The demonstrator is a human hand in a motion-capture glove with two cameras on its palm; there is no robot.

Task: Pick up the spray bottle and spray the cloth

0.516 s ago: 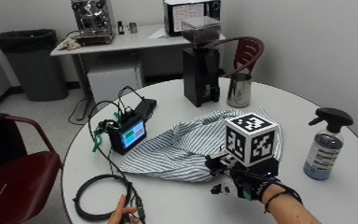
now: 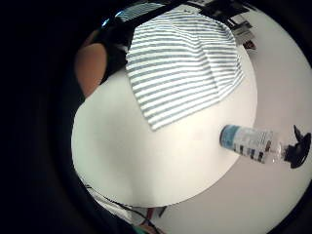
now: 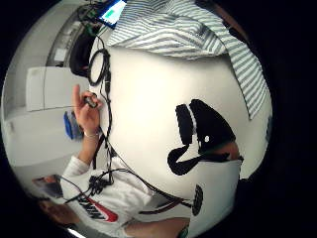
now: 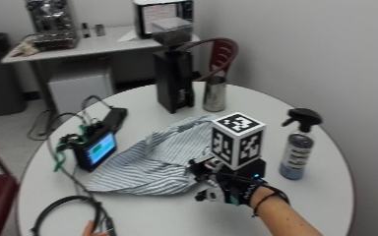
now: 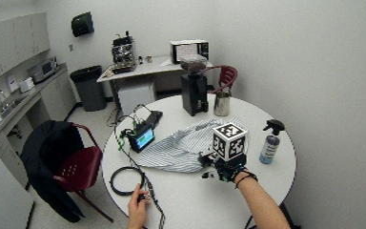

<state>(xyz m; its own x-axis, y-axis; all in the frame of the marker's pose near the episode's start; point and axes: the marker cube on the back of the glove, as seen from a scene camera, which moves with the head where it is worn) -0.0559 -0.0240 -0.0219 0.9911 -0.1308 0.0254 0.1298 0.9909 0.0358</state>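
— What carries everything?
— A round white tabletop (image 4: 176, 216).
— And on it?
— A striped cloth (image 4: 153, 164) at the middle, a spray bottle (image 4: 297, 147) upright well apart, a small screen (image 4: 96, 150), a metal cup (image 4: 214, 93), a black grinder (image 4: 174, 76), a cable coil (image 4: 61, 214).

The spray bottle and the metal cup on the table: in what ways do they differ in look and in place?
The spray bottle is tall and narrow, with a black trigger head and a blue label; the metal cup is shorter, shiny and open on top. The bottle stands near the table edge, to the right of the gloved hand; the cup stands further back, next to the black grinder, behind the striped cloth. Both stand upright and untouched.
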